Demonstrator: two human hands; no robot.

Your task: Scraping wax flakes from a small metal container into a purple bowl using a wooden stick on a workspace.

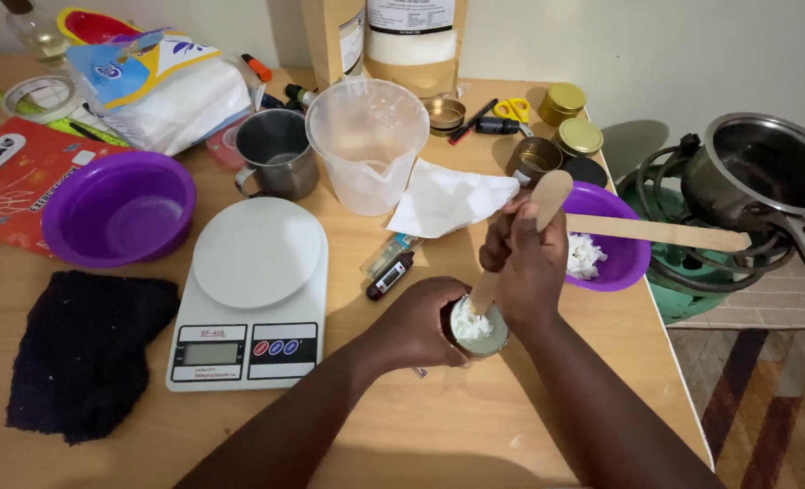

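Over on the far left of the tabletop (402, 426) a dark knitted cloth (81, 353) lies flat beside an empty purple bowl (117, 208), and the white kitchen scale (250, 294) sits bare, nothing on its round plate. Behind it a metal mug (276, 152) and a clear plastic measuring jug (368, 145) stand side by side, the jug looking empty. Now to the middle: the left hand (416, 326) is wrapped round a small tin (476, 328), grip closed on its side, holding it upright on the wood just right of the scale. The tin is already heaped with white waxy flakes, close to the rim by my eye. The right hand (524, 263) has its grip clamped on a wooden spoon (522, 237), whose lower end is down in the flakes. Just right, touching the wrist's far side, a second purple bowl (606, 240) holds only a small clump of white flakes, with a flat wooden stick (660, 233) lying across it. Several more gold-lidded tins (572, 122) wait behind, apparently unfilled, and the pot (769, 172) on the green stove (692, 263) off the table's edge looks empty.
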